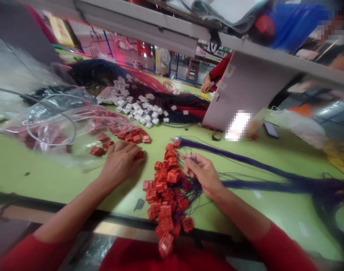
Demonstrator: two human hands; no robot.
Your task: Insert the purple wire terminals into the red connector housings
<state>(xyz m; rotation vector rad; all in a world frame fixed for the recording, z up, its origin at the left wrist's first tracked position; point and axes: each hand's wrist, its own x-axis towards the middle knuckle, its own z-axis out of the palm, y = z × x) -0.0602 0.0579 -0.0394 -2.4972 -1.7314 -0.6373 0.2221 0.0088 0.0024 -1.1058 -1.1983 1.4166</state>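
With twelve at the far side, a green worktable (123, 201) spreads beneath everything. One clear plastic bag (52, 130) of red pieces lies at ten o'clock from the left hand (119, 160), and two bundles of dark purple wires (253, 161) run off at about three from the right hand (203, 172), the nearer with its long axis nine to three, the farther slanting slightly down towards four. One heap of red connector housings (163, 188), several dozen and too overlapped to count exactly, stretches twelve to six between the hands, at four from the left hand and eight from the right; the housings face various ways. White connectors (140, 109), also dozens, are piled at one from the left hand. The left hand rests palm down, fingers close together and bent over one red housing (139, 154) at its fingertips, at two o'clock; whether it is gripped I cannot tell. The right hand pinches thin purple wire ends (192, 158) between thumb and forefinger, just beside the heap's upper part; blur hides which way they point. One phone (271, 129) lies at two from the right hand, one black tape roll (216, 136) at one.
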